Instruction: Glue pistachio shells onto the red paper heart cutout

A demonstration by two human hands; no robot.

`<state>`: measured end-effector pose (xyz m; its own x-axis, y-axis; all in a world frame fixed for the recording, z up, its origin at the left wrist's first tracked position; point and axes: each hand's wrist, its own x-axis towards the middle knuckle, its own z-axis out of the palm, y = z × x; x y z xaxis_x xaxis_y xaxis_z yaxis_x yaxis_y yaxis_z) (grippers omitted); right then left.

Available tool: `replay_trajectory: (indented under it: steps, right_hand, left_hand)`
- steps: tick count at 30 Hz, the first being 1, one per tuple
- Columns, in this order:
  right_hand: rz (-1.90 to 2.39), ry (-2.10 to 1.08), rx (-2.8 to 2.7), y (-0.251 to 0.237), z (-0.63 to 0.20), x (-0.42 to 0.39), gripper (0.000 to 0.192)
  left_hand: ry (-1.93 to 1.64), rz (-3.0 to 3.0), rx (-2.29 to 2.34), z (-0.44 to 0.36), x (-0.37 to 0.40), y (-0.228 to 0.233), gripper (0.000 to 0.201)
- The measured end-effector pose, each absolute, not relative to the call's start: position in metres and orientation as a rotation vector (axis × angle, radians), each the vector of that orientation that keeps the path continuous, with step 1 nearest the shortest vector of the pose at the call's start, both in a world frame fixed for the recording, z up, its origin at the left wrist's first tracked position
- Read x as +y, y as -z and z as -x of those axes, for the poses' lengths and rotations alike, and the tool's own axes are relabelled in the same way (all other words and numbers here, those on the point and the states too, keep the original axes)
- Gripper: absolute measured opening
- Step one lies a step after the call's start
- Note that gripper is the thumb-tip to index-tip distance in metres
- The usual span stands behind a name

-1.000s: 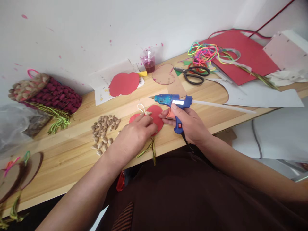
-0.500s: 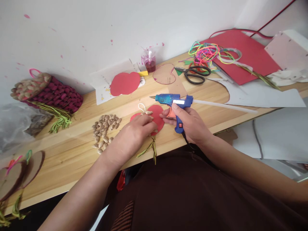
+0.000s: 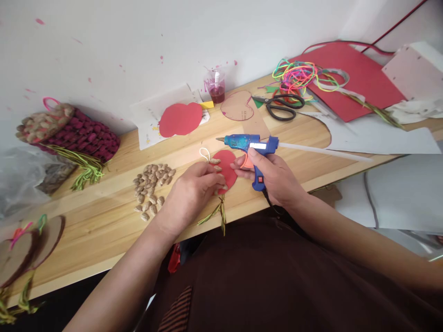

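My right hand (image 3: 275, 177) grips a blue hot glue gun (image 3: 238, 142), fingers around its handle near the orange trigger. The nozzle points left above the table, and a long white glue stick (image 3: 321, 151) runs out of its back. My left hand (image 3: 192, 191) rests over a red card cutout (image 3: 228, 170), its fingertips pinched together; what they hold, if anything, is hidden. A few peanuts (image 3: 215, 161) lie on the cutout, which has a white cord loop (image 3: 205, 153) at the top and green-yellow strands (image 3: 222, 216) below. Left of that hand lies a pile of peanuts (image 3: 152, 177).
Behind stand a cup of dark red liquid (image 3: 217, 94) and another red cutout (image 3: 180, 120). Black scissors (image 3: 282, 113), tangled colored cord (image 3: 294, 76) and red card (image 3: 360, 83) lie right. A purple woven basket-like piece (image 3: 93, 136) and brown discs (image 3: 48, 240) are left.
My left hand has shifted slightly left and drawn its fingers back, uncovering more peanuts on the red cutout. The right hand with the glue gun stays nearly still.
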<state>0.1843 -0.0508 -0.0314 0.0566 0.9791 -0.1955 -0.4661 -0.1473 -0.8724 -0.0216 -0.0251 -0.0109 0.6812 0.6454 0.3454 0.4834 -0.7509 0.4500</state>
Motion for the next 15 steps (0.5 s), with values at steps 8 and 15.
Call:
replay_trajectory:
  steps: [8,15]
  right_hand:
    - [1.001,-1.452,-0.708,0.0315,-0.1837,-0.0509,0.033]
    - [1.012,-1.444,-0.716,0.0325,-0.1836,-0.0515,0.033]
  left_hand:
    - [-0.661,-2.624,0.924,0.0212,-0.0248,0.0121,0.018]
    - [-0.600,-2.640,0.970,0.0208,-0.0258,0.0109,0.020]
